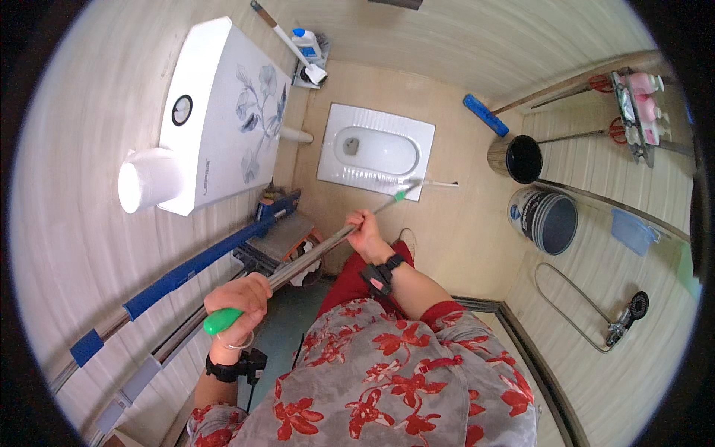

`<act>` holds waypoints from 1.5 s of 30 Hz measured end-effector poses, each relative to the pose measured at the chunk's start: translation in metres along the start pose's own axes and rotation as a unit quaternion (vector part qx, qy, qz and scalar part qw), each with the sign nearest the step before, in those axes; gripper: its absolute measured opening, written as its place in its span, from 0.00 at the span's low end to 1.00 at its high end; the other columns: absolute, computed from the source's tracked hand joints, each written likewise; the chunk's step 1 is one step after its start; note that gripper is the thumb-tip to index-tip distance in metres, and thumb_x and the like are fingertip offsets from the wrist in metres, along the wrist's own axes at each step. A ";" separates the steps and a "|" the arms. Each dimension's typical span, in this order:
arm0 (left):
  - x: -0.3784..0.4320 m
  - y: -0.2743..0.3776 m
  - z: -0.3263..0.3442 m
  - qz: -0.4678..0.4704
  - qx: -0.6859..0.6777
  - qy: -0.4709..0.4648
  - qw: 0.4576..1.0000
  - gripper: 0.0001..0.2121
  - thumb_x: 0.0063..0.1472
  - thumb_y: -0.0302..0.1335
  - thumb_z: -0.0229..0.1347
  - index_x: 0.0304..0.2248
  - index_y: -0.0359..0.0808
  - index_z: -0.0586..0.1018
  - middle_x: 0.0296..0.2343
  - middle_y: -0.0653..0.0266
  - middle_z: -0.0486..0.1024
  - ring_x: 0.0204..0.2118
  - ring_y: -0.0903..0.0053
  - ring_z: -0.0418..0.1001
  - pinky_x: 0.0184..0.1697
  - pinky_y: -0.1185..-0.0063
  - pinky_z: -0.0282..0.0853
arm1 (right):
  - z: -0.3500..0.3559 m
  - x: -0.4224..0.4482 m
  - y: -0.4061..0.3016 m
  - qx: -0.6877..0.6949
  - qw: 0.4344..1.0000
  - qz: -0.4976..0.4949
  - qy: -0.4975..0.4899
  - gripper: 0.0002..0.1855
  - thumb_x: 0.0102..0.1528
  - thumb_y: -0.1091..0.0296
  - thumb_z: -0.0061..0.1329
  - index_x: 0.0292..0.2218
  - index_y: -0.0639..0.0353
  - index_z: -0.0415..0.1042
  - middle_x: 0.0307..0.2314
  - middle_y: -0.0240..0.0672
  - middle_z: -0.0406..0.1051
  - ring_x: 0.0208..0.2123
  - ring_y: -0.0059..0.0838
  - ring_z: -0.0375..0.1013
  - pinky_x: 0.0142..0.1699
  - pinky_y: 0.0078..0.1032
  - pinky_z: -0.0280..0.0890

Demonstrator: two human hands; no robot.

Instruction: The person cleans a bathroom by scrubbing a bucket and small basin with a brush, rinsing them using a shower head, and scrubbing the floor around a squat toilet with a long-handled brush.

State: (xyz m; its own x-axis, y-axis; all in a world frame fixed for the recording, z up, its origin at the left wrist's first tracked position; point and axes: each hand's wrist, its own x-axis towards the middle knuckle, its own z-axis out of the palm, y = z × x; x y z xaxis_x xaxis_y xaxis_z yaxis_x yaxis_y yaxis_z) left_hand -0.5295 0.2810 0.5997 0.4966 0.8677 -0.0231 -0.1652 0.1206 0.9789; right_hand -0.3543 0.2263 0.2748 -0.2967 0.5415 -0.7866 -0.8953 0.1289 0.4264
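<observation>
My left hand is closed around the upper end of a long metal pole, just by its green end grip. Further down, my right hand wraps the same pole. Past that hand the pole runs to a green collar. Its thin, pale head, possibly a squeegee seen edge-on, lies over the near right edge of the white ceramic squat toilet and the beige floor beside it. From this angle I cannot tell whether the head touches the surface.
A white wall cistern holds a paper roll. Nearby are a toilet brush and bottle. Blue-covered poles lean left. A black bin, bucket, blue broom and shower head stand or hang right.
</observation>
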 end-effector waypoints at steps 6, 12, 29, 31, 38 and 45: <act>0.003 0.024 0.018 0.024 0.144 -0.185 0.972 0.03 0.45 0.21 0.57 0.19 0.32 0.75 0.17 0.60 0.70 0.22 0.68 0.68 0.34 0.70 0.65 | 0.049 0.016 0.017 -0.021 0.995 0.054 -0.083 0.14 0.50 0.74 0.41 0.18 0.52 0.52 0.12 0.22 0.53 0.13 0.13 0.54 0.19 0.12 0.55; -0.017 0.059 0.004 0.032 0.029 0.042 0.998 0.05 0.44 0.23 0.58 0.18 0.33 0.74 0.13 0.63 0.69 0.17 0.73 0.66 0.29 0.73 0.61 | 0.045 -0.027 0.046 -0.130 0.990 0.040 0.024 0.10 0.52 0.71 0.42 0.21 0.54 0.57 0.13 0.27 0.57 0.17 0.22 0.60 0.25 0.20 0.60; -0.020 -0.032 0.050 -0.103 0.225 0.007 0.969 0.16 0.48 0.24 0.59 0.39 0.35 0.73 0.39 0.59 0.71 0.44 0.67 0.68 0.55 0.70 0.55 | 0.067 0.062 -0.098 -0.397 0.907 -0.127 0.067 0.07 0.56 0.69 0.35 0.28 0.60 0.61 0.18 0.31 0.62 0.15 0.21 0.55 0.19 0.20 0.57; -0.046 -0.021 0.055 -0.122 0.241 0.057 0.961 0.13 0.47 0.25 0.59 0.36 0.35 0.75 0.38 0.58 0.71 0.45 0.65 0.67 0.53 0.69 0.58 | 0.069 0.042 -0.050 -0.589 0.800 -0.069 0.096 0.08 0.55 0.70 0.35 0.27 0.61 0.64 0.18 0.32 0.62 0.15 0.23 0.55 0.20 0.22 0.58; -0.094 0.041 0.139 -0.087 0.263 0.122 0.953 0.09 0.48 0.29 0.61 0.27 0.36 0.75 0.31 0.61 0.70 0.39 0.65 0.69 0.48 0.65 0.60 | 0.002 -0.006 0.000 -0.865 0.496 0.065 -0.023 0.12 0.53 0.73 0.36 0.22 0.65 0.70 0.20 0.37 0.69 0.23 0.31 0.68 0.24 0.27 0.62; -0.115 0.072 0.202 0.157 0.094 0.394 0.901 0.15 0.53 0.39 0.58 0.24 0.36 0.69 0.24 0.64 0.70 0.29 0.70 0.71 0.38 0.67 0.65 | 0.033 -0.110 0.024 -0.749 0.627 0.199 0.075 0.06 0.53 0.74 0.35 0.30 0.62 0.65 0.23 0.37 0.68 0.25 0.30 0.66 0.27 0.27 0.63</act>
State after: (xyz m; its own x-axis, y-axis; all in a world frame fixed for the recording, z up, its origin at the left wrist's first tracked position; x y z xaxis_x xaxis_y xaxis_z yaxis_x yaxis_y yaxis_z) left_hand -0.4262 0.0927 0.7136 -0.3198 0.9269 0.1966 -0.0079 -0.2101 0.9777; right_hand -0.3321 0.1974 0.3858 -0.5237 0.1842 -0.8317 -0.0137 -0.9780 -0.2080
